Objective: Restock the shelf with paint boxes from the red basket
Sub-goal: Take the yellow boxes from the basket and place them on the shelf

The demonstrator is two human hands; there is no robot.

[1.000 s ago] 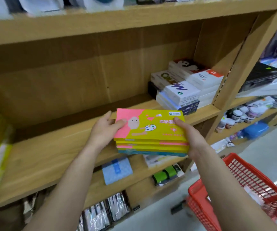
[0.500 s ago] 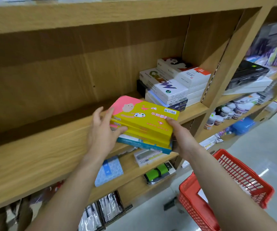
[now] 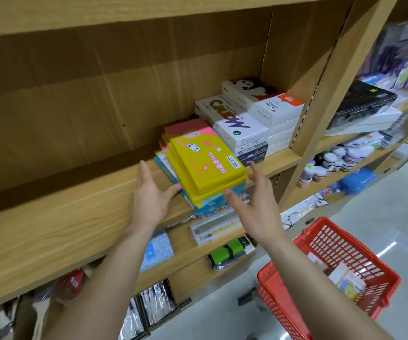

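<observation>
The stack of paint boxes (image 3: 205, 165) lies flat on the wooden shelf (image 3: 75, 217). The top box is yellow with a pink end, and a blue box is at the bottom. The stack is turned a little, and its near corner reaches over the front edge of the shelf.

At 9 o'clock from the stack is the left hand (image 3: 150, 195), spread wide, and its thumb touches the lower left side of the stack. At 5 o'clock is the right hand (image 3: 254, 204), also spread with fingers apart; it is just beside the near corner, but I cannot tell if it touches the boxes.

At 2 o'clock from the stack, just beside it, stand piles of white watercolour boxes (image 3: 244, 121) against the shelf's side wall.

At 5 o'clock, lower and on the floor, is the red basket (image 3: 330, 278). Some boxes remain inside it, though they are blurred.
</observation>
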